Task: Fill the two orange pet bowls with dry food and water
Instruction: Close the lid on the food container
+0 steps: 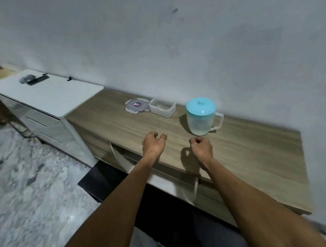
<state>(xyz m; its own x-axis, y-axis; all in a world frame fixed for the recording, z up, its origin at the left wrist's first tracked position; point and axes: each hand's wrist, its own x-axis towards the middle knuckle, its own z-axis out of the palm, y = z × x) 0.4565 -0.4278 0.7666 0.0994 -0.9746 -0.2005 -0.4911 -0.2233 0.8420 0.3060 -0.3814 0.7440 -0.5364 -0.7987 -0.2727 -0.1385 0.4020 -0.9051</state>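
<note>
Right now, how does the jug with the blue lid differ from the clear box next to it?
The jug is tall and round with a side handle; the clear box is low and squarish, without one. The jug wears its blue lid; the box stands open, a loose lid lying beside it. Both are see-through plastic on the wooden counter.

The fuzzy grey object (26, 78) on the cabinet (62, 96) is unidentifiable.
</note>
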